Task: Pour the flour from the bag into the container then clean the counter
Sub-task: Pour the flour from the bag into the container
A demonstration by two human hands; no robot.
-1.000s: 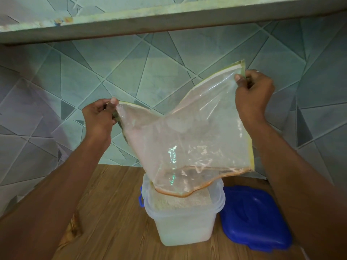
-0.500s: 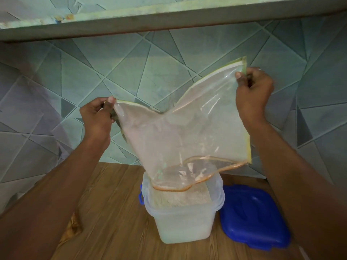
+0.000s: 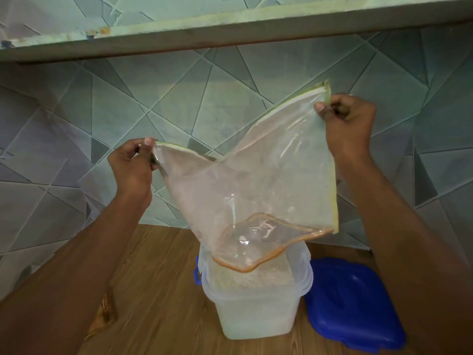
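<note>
A clear plastic bag (image 3: 258,190) hangs upside down, its orange-rimmed mouth gaping just above the container. My left hand (image 3: 131,170) pinches one bottom corner of the bag, and my right hand (image 3: 348,124) pinches the other corner, held higher. Only a faint dusting clings inside the bag. Below it, a translucent square container (image 3: 256,313) stands on the wooden counter (image 3: 153,290), filled close to its rim with pale flour (image 3: 268,276).
A blue lid (image 3: 350,306) lies flat on the counter right of the container. A blue clasp (image 3: 197,274) shows on the container's left side. A tiled wall (image 3: 192,111) rises right behind, and a shelf edge (image 3: 230,29) overhangs above.
The bag's mouth has lifted slightly and opened wider above the container. Both hands have kept their grip on the corners with little movement.
</note>
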